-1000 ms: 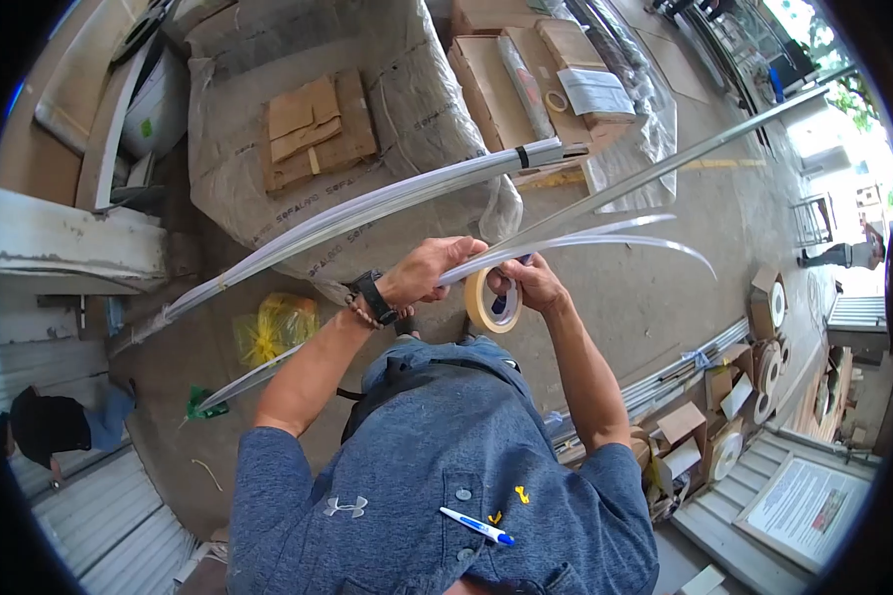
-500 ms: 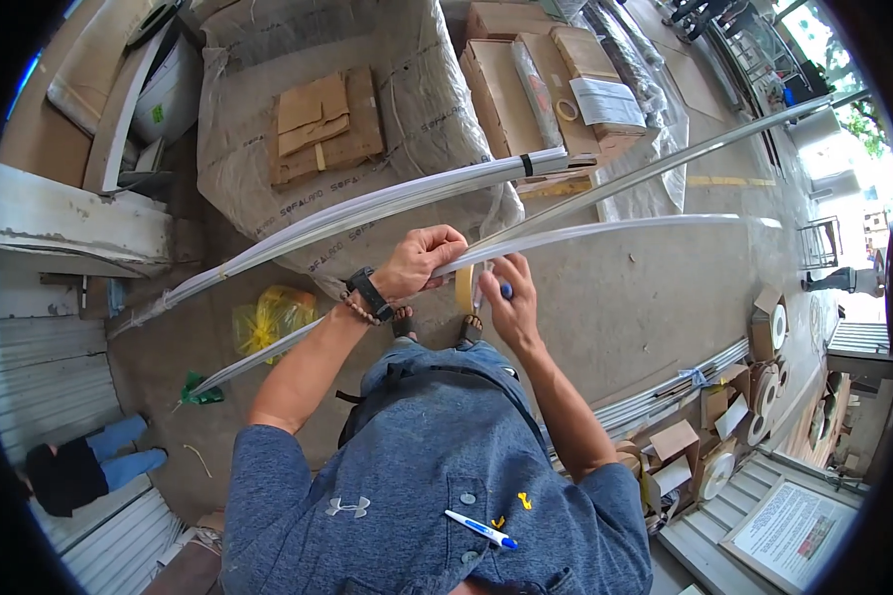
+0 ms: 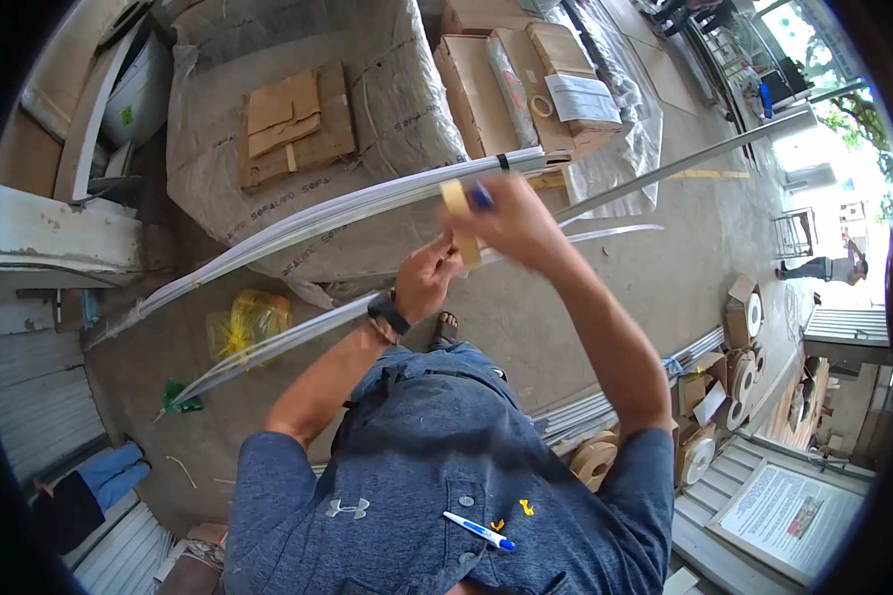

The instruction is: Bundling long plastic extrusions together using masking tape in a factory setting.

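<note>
A bundle of long white strips (image 3: 318,326) crosses in front of me, from the lower left up to the right. My left hand (image 3: 427,278) is closed around it, just in front of my body. Above and right of that hand, my right hand (image 3: 518,224) grips a roll of yellowish tape (image 3: 454,203), smeared by motion. A small dark-blue object (image 3: 481,196) shows at its fingers, too blurred to name. The tape roll's lower edge overlaps the left fingertips; whether they touch, I cannot tell. Green plastic (image 3: 181,397) is wrapped near the bundle's lower-left end.
Another white strip bundle (image 3: 318,222) with a black band lies beyond my hands, before a plastic-wrapped sofa (image 3: 387,139) bearing flattened cardboard (image 3: 286,114). Cardboard boxes (image 3: 476,94) stand farther right. A yellow plastic bag (image 3: 253,322) sits on the floor. Two people are at the edges.
My right hand has swung up and leftward over the left hand with the tape roll, which now sits higher. My left hand still holds the strips. The whole view has shifted slightly.
</note>
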{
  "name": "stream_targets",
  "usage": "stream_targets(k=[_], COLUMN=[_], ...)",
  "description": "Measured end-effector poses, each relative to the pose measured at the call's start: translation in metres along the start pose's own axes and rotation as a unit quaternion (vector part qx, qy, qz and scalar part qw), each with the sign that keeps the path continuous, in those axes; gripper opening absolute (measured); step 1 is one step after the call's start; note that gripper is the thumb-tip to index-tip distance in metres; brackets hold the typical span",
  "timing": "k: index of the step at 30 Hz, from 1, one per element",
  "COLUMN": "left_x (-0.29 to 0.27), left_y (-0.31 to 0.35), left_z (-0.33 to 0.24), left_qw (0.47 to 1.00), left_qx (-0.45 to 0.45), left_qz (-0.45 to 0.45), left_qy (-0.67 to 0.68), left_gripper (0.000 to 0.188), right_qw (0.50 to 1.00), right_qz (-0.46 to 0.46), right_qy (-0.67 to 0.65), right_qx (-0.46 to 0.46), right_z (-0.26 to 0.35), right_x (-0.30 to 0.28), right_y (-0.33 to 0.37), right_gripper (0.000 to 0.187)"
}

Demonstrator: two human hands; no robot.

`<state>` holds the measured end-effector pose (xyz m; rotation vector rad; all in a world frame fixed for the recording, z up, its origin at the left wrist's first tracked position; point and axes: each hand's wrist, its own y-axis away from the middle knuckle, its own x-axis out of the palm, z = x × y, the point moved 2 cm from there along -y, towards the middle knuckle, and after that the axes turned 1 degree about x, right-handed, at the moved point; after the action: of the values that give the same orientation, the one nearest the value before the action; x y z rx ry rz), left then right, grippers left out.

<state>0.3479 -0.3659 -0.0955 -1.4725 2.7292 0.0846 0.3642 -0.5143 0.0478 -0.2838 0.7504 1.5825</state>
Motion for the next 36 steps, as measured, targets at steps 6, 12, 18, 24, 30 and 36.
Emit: stream_targets(k=[6,12,18,24,30,36], left_x=[0.007,-0.013,-0.018,-0.033,-0.004,-0.012], left_y=[0.005,-0.010,-0.012,-0.029,0.001,0.000], left_z=[-0.016,-0.021,-0.030,-0.007,-0.023,-0.054], left_qw=[0.999,0.993,0.959,0.989,0.997,0.997], left_qx=[-0.038,-0.104,-0.194,-0.072,0.057,0.036], left_qz=[0.011,0.017,0.102,0.055,0.038,-0.012], left_qy=[-0.023,0.046,0.181,0.116,-0.021,0.063], left_gripper=[0.010,0.025,0.021,0.016,0.024,0.022], right_qw=[0.909,0.989,0.950,0.996,0.884,0.943], right_qz=[-0.187,-0.126,-0.297,-0.077,-0.003,-0.189], right_qy=[0.364,0.079,-0.020,-0.022,-0.427,-0.272], right_qx=[-0.078,-0.007,-0.096,-0.027,0.190,-0.010], right_z=[-0.005,-0.044,-0.108,-0.053,-0.029,-0.055], right_x=[-0.010,0.027,0.109,0.040,0.013,0.021], right_y=[-0.064,0.109,0.057,0.118,-0.027,0.107], right_gripper=[0.033,0.036,0.040,0.025,0.026,0.028])
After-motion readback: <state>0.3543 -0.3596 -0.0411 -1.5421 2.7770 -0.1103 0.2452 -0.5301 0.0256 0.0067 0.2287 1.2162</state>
